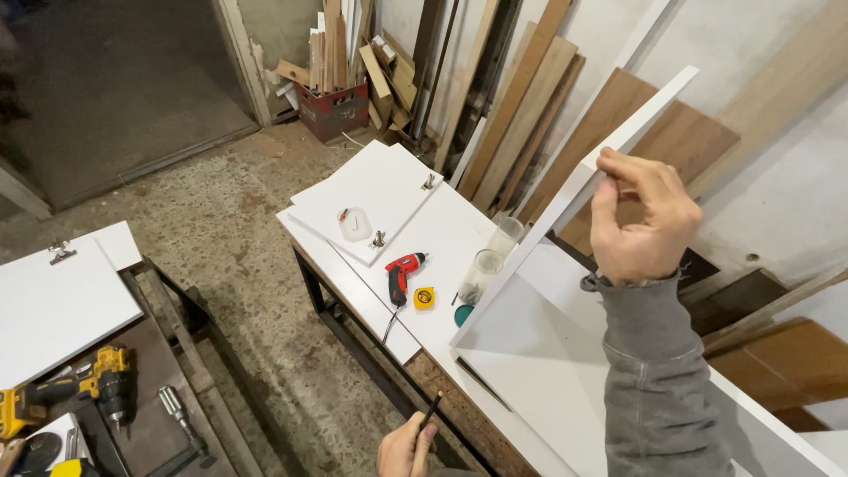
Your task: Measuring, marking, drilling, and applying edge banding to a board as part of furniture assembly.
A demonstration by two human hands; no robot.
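Between the fingers of the right hand [643,219], pinched closed at its top edge, a tall white panel [565,203] stands on edge and slants up past the fingertips toward the wall. Below those fingers a second white panel [539,362] lies flat, meeting the upright one at its foot. Just beyond the upright panel's far face stand two clear plastic cups [495,252], with a teal lid [463,314] beside its lower corner. Further left of the fingers, on the white worktable [353,291], lie a yellow tape measure [424,298], a red electric screwdriver [402,274] and a white door with hinges [371,199]. The left hand [405,450], low at the frame's edge, is curled shut around a dark pencil [429,415], well apart from the panels. Far left of it a yellow cordless drill [79,389] rests on another bench [150,424].
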